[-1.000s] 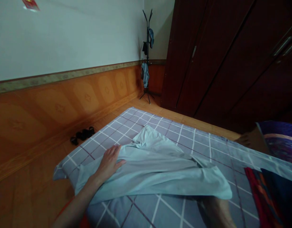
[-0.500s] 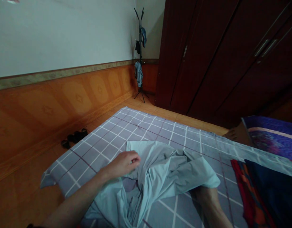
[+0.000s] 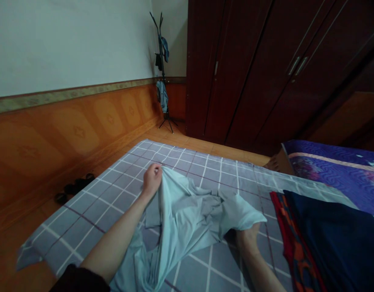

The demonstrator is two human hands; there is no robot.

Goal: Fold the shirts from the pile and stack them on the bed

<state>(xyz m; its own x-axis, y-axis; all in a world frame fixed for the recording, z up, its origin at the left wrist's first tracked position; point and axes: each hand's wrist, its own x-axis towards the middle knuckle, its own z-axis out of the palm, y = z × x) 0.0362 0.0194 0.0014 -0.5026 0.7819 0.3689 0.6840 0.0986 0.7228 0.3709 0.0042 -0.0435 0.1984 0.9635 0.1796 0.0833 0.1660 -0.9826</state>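
Note:
A pale grey-green garment lies rumpled across the checked bedsheet, its kind unclear among the folds. My left hand pinches its far left edge and holds that edge lifted, pulling the cloth taut into a ridge towards me. My right hand reaches into or under the garment's right end. Only the wrist and the heel of that hand show; cloth covers its fingers.
Right of the garment lie folded dark blue clothes and red-and-orange patterned cloth. A purple quilted cover is beyond. Behind stand a coat rack and a dark wardrobe. Black shoes rest on the floor at left.
My left hand has moved away from me and now grips the garment's far left edge, raising it. My right hand remains at the garment's right end. The view has turned slightly right.

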